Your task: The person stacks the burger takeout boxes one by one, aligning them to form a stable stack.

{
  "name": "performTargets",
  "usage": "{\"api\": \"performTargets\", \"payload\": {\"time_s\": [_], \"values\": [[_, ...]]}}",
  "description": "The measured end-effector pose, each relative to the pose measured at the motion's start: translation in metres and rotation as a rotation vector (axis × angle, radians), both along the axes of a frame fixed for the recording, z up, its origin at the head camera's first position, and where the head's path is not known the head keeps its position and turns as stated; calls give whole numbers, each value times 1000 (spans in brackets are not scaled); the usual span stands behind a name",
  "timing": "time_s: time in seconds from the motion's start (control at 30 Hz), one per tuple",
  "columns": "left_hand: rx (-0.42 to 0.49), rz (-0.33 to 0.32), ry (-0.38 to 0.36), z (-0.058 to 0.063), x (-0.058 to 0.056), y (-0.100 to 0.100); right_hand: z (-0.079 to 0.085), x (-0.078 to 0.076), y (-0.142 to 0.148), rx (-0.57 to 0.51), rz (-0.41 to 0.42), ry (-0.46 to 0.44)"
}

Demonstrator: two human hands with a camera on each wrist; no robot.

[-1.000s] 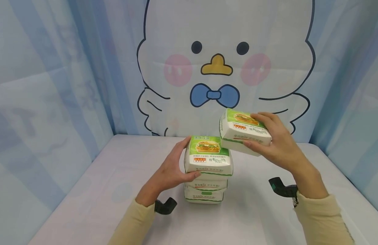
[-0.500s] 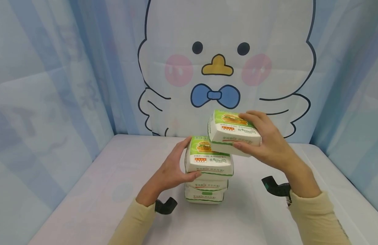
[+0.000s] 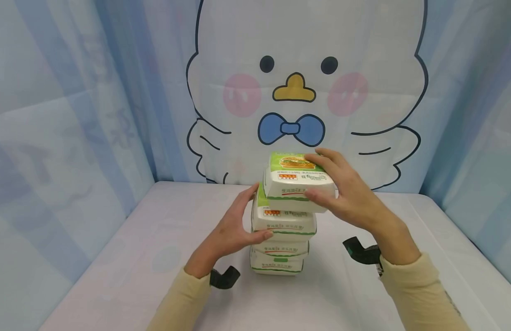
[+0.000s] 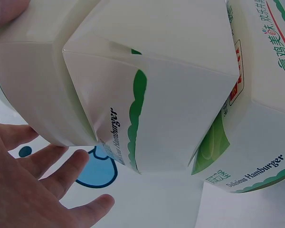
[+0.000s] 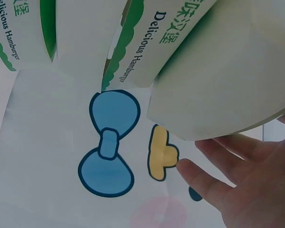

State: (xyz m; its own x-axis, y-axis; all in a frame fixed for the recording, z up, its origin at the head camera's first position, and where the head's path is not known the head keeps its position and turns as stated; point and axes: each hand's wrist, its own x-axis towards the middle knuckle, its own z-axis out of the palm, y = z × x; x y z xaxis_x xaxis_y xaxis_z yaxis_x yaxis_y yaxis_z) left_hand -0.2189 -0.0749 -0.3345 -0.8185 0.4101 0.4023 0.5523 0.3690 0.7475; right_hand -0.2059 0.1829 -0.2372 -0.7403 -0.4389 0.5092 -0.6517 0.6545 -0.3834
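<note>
White-and-green hamburger boxes (image 3: 278, 265) stand stacked on the table, the lower ones slightly out of line. My left hand (image 3: 230, 227) grips the upper box of the stack (image 3: 286, 226) at its left side, thumb at the front and fingers toward the back. Above it, my right hand (image 3: 350, 193) holds another hamburger box (image 3: 297, 179) by its right side, thumb in front and fingers over the top edge. This box overlaps the back of the stack's top in the head view. In the right wrist view, my fingertips (image 5: 192, 173) spread just past the held box (image 5: 228, 71).
The white table (image 3: 189, 202) reaches back to a curtain with a cartoon chick (image 3: 297, 105). Blue-and-white curtains (image 3: 73, 138) close in both sides. A black strap mount (image 3: 224, 277) sits at each wrist.
My right hand has carried its hamburger box leftward from the right of the stack to above it, and the box now sits more level. The left hand has stayed in place.
</note>
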Motion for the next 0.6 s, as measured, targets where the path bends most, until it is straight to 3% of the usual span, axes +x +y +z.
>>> {"api": "performTargets", "payload": {"time_s": [0.37, 0.6], "values": [[19, -15, 10, 1, 1, -1, 0, -2, -10, 11, 40, -23], [36, -33, -21, 1, 0, -3, -1, -2, -11, -4, 42, -21]]}}
